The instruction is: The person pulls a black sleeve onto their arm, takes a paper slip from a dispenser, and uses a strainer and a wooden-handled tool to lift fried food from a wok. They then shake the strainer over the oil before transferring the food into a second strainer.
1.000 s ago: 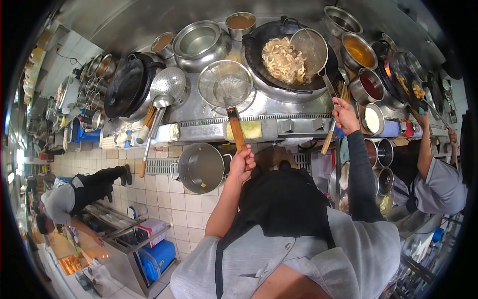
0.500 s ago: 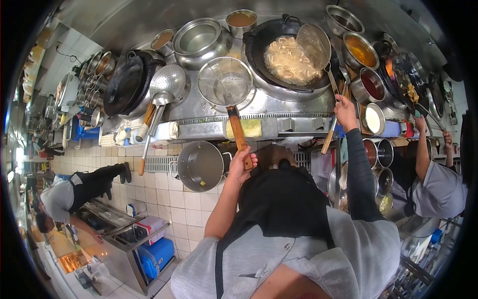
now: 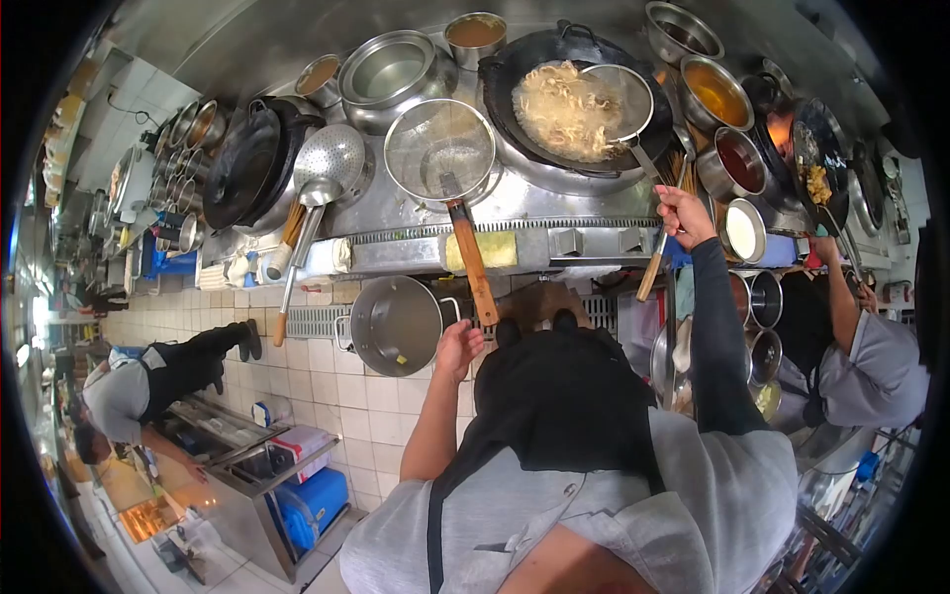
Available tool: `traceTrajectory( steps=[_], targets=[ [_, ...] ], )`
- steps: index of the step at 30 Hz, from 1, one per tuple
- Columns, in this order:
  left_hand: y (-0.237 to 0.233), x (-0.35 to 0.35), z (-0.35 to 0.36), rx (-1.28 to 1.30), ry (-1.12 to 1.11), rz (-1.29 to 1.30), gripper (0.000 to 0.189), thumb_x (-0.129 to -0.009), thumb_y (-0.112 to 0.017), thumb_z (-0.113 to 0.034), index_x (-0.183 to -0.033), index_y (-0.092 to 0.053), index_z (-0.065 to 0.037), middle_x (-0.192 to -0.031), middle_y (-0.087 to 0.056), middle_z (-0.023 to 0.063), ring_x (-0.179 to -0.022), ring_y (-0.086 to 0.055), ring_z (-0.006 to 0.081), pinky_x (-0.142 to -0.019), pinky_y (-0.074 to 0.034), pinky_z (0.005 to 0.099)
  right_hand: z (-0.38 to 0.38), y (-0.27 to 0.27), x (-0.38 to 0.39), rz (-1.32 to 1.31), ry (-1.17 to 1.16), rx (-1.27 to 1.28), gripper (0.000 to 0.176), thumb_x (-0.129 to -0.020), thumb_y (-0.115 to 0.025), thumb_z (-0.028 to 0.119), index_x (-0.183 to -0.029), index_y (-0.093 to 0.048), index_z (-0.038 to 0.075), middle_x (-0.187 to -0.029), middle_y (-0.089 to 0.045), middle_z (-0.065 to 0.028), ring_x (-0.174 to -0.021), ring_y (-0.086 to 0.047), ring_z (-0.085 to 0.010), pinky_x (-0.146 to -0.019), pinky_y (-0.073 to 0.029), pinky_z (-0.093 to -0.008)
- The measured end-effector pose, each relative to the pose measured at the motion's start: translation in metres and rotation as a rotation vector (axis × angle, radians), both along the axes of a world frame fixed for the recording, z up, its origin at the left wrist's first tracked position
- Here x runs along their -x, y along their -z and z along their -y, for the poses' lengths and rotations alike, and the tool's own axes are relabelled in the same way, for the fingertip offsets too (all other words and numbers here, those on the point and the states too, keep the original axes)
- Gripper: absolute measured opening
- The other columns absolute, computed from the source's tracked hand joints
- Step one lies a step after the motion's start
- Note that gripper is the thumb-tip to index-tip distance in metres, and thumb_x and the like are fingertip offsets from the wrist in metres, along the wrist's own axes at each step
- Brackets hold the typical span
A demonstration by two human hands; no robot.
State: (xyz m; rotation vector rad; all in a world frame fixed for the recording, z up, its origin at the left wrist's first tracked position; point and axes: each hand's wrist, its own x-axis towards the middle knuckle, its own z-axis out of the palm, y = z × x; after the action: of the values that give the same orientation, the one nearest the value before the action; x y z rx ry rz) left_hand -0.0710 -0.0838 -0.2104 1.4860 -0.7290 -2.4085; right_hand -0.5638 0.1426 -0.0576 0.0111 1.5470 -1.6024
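Our right hand (image 3: 683,213) wraps its fingers around the long handle of one round wire skimmer (image 3: 618,91), which is dipped in the single black wok of pale noodles (image 3: 564,99) beyond them. Our left hand (image 3: 457,346) hangs with fingers loosely spread, just below the second wooden-handled wire strainer (image 3: 440,148) on the steel surface (image 3: 554,203).

A steel range (image 3: 554,203) carries a wok (image 3: 500,84), mesh strainer (image 3: 440,148) and pot (image 3: 391,69).
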Motion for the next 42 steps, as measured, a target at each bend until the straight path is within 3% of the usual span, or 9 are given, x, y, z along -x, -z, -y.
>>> traceTrajectory(
  steps=[9,13,19,22,25,31,35,38,42],
  targets=[
    [0.036,-0.049,-0.017,0.095,0.108,0.317,0.020,-0.097,-0.058,-0.022,-0.108,-0.054,-0.007,-0.086,-0.063,0.0072,-0.072,-0.064,0.0187,-0.066,-0.056,0.0339,-0.046,-0.001,-0.004,-0.331,0.372,-0.166,0.023,-0.098,-0.060,0.026,-0.104,-0.062,0.004,-0.078,-0.062,-0.0046,-0.054,-0.054,-0.0097,-0.046,-0.048,-0.0247],
    [0.051,-0.077,-0.034,0.113,0.178,0.440,0.019,-0.097,-0.057,-0.022,-0.107,-0.054,-0.007,-0.083,-0.062,0.0067,-0.067,-0.062,0.0185,-0.059,-0.054,0.0334,-0.084,0.021,-0.041,-0.548,0.544,-0.208,0.026,-0.099,-0.060,0.024,-0.080,-0.062,0.007,-0.068,-0.052,0.0037,-0.055,-0.039,-0.0027,-0.046,-0.029,-0.0218],
    [0.136,-0.133,-0.041,0.308,0.223,0.432,0.033,-0.097,-0.058,-0.030,-0.118,-0.054,-0.005,-0.086,-0.063,0.0083,-0.076,-0.065,0.0206,-0.062,-0.056,0.0367,-0.078,0.042,-0.180,-0.637,-0.028,-0.169,0.027,-0.096,-0.068,0.023,-0.078,-0.063,0.003,-0.067,-0.056,0.0034,-0.065,-0.048,-0.0047,-0.059,-0.041,-0.0259],
    [0.097,-0.097,-0.034,0.454,0.207,0.774,0.051,-0.089,-0.072,-0.021,-0.130,-0.045,-0.004,-0.079,-0.065,0.0101,-0.065,-0.064,0.0183,-0.051,-0.053,0.0322,-0.072,0.046,-0.217,-0.487,-0.541,-0.322,0.025,-0.095,-0.068,0.024,-0.088,-0.066,0.000,-0.069,-0.064,-0.0053,-0.066,-0.059,-0.0100,-0.062,-0.046,-0.0296],
    [0.142,-0.110,-0.013,0.767,0.274,1.029,0.060,-0.087,-0.074,-0.030,-0.130,-0.046,0.000,-0.085,-0.069,0.0170,-0.071,-0.069,0.0262,-0.063,-0.056,0.0387,-0.095,0.096,-0.216,-0.780,-0.850,-0.211,0.021,-0.094,-0.066,0.022,-0.090,-0.066,0.002,-0.072,-0.066,-0.0110,-0.065,-0.063,-0.0191,-0.063,-0.048,-0.0330],
    [0.077,-0.067,0.006,0.973,0.387,0.924,0.054,-0.085,-0.074,-0.039,-0.119,-0.056,-0.001,-0.090,-0.071,0.0197,-0.090,-0.069,0.0396,-0.082,-0.053,0.0476,-0.117,0.073,-0.206,-0.778,-0.827,-0.459,0.019,-0.093,-0.064,0.021,-0.093,-0.066,0.002,-0.074,-0.064,-0.0168,-0.067,-0.064,-0.0327,-0.064,-0.049,-0.0401],
    [0.106,-0.070,0.023,1.196,0.554,0.931,0.021,-0.089,-0.068,-0.031,-0.089,-0.066,-0.010,-0.082,-0.070,0.0165,-0.081,-0.067,0.0407,-0.072,-0.052,0.0508,-0.119,0.059,-0.216,-0.935,-0.792,-0.515,0.019,-0.092,-0.063,0.021,-0.092,-0.066,0.002,-0.079,-0.066,-0.0198,-0.075,-0.066,-0.0381,-0.067,-0.050,-0.0445],
    [0.099,-0.078,0.032,1.328,0.611,0.805,0.023,-0.090,-0.067,-0.031,-0.087,-0.065,-0.009,-0.081,-0.070,0.0168,-0.078,-0.066,0.0414,-0.070,-0.051,0.0517,-0.080,0.051,-0.245,-0.901,-0.769,-0.462,0.021,-0.092,-0.064,0.023,-0.093,-0.067,0.002,-0.083,-0.068,-0.0198,-0.081,-0.068,-0.0382,-0.071,-0.052,-0.0444],
    [0.008,-0.103,0.021,1.421,0.539,0.655,0.020,-0.091,-0.066,-0.025,-0.085,-0.064,-0.006,-0.075,-0.067,0.0163,-0.070,-0.066,0.0372,-0.065,-0.051,0.0457,-0.003,0.034,-0.302,-0.791,-0.808,-0.198,0.022,-0.093,-0.064,0.026,-0.096,-0.070,0.005,-0.088,-0.071,-0.0152,-0.082,-0.069,-0.0313,-0.073,-0.053,-0.0394]
  ],
)
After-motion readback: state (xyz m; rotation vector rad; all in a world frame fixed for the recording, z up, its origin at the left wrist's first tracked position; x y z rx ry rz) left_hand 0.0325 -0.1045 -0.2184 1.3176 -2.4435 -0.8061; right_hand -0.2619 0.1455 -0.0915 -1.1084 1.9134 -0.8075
